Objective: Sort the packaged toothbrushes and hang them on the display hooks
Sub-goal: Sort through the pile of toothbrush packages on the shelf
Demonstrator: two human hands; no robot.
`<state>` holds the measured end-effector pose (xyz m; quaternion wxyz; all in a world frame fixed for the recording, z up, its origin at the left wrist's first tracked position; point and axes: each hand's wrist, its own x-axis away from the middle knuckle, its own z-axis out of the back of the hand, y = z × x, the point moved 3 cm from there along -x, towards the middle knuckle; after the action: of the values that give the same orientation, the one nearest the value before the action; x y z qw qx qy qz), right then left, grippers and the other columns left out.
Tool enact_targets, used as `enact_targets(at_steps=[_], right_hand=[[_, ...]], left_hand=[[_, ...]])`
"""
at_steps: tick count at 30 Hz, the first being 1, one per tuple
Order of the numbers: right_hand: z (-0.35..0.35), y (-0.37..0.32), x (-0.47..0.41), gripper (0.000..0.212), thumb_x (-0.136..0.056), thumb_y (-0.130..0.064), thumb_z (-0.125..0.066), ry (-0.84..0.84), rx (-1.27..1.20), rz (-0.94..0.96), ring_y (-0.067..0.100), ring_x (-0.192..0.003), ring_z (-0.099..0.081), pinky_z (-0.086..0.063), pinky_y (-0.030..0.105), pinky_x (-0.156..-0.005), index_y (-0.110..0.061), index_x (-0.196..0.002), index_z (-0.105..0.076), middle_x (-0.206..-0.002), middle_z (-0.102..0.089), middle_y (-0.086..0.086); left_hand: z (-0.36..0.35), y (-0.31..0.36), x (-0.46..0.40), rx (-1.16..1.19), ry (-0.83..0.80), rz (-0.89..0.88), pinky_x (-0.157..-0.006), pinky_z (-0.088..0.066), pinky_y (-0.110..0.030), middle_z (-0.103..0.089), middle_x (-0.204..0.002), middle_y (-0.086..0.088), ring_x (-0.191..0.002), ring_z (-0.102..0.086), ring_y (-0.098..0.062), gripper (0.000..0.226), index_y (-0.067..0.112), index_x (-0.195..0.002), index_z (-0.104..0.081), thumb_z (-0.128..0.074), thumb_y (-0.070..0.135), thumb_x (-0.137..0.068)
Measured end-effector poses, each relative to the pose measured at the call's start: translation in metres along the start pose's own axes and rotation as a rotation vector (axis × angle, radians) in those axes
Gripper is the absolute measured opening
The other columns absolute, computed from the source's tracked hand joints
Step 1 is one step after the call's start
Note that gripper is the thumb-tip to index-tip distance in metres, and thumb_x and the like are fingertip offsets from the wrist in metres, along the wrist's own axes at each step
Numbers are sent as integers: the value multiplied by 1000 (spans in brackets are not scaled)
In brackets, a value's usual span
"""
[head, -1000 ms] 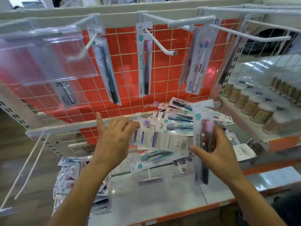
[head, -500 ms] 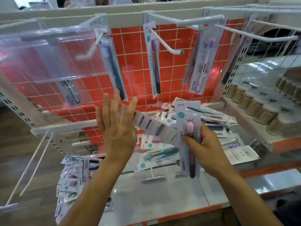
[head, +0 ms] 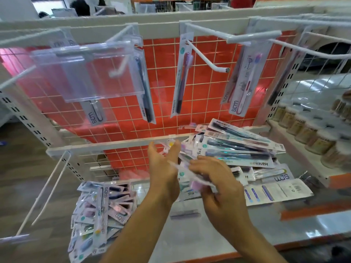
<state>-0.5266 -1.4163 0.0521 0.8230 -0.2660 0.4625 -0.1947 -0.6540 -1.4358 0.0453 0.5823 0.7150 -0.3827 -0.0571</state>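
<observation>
Both hands meet above the shelf, near its back edge. The right hand curls its fingers around a blurred toothbrush pack. The left hand, fingers straight, touches the pack's far end beside the pile of packs.

We face a wire grid panel with hooks jutting toward us from a rail along its top. Packaged toothbrushes hang from them side by side across the panel. Below lies a shelf; a loose pile of packages rests on it against the panel, to the right. A second pile sits at the shelf's left edge. Our left hand and right hand meet between the piles. Jars line a shelf at far right.
</observation>
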Motion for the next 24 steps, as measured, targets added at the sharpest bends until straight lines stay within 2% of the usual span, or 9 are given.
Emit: enact_targets(at_steps=[1,3,5,9,12,14,17,19,24], right_hand=[[-2,-2,2,24,-86,-8,-51,-35,-3,38,11,-112,-56,-40,19,-99,-17,-105,-64,-109,-67,-5],[-7,-5,6,30,-85,-8,-47,-117,6,95,15,-121,-52,-39,27,-104,-15,-108,-66,-115,-66,-4],[-8,-6,6,34,-83,-7,-47,-175,21,124,17,-126,-49,-38,30,-106,-16,-110,-66,-120,-65,-4],[-8,-3,5,45,-79,0,-59,-396,-112,102,9,-134,-41,-38,29,-107,-31,-112,-61,-125,-61,-16],[-4,-3,6,31,-85,-25,-60,-514,-300,-143,-7,-116,-52,-43,13,-93,-48,-106,-62,-112,-62,-32],[0,-2,5,18,-81,-41,-59,-464,-419,-336,-4,-89,-64,-48,12,-75,-33,-95,-69,-94,-70,-21],[3,5,3,8,-87,-15,-63,-299,-608,-630,13,-86,-70,-54,18,-70,-16,-93,-68,-91,-74,-1],[1,9,1,20,-87,-5,-56,-226,-690,-758,15,-87,-71,-57,23,-72,-17,-99,-66,-93,-75,1],[-1,18,-5,28,-90,-5,-54,-142,-765,-896,19,-99,-69,-54,40,-90,-18,-114,-60,-105,-73,1]], left_hand=[[2,2,0,-12,10,4,-91,-51,-44,-51,-131,-13,-112,-59,-33,88,12,-146,-29,-79,30,-76],[7,7,0,-54,-3,-20,-63,-56,-27,-65,-108,-18,-78,-71,-21,48,-3,-129,-48,-66,10,-87],[10,8,3,-45,-54,5,-51,-54,-22,-70,-97,-21,-63,-70,-17,28,-6,-116,-58,-59,1,-89],[18,4,-5,96,-104,107,-61,-60,-39,-69,-107,-23,-89,-70,-35,28,2,-120,-60,-50,1,-94],[24,5,-9,62,-108,102,-60,-60,-39,-71,-99,-18,-84,-68,-33,29,5,-121,-61,-46,5,-96],[27,6,-8,41,-111,77,-57,-60,-40,-73,-91,-14,-76,-70,-29,26,10,-117,-63,-48,7,-96],[31,6,-8,15,-113,19,-73,-58,-52,-72,-101,-19,-87,-69,-38,22,13,-115,-63,-52,10,-95],[32,8,-6,3,-124,-19,-77,-57,-52,-72,-101,-19,-90,-68,-38,20,14,-113,-62,-52,11,-95],[30,12,1,-64,-171,-124,-80,-56,-50,-73,-100,-16,-92,-70,-36,22,14,-112,-60,-56,9,-91]])
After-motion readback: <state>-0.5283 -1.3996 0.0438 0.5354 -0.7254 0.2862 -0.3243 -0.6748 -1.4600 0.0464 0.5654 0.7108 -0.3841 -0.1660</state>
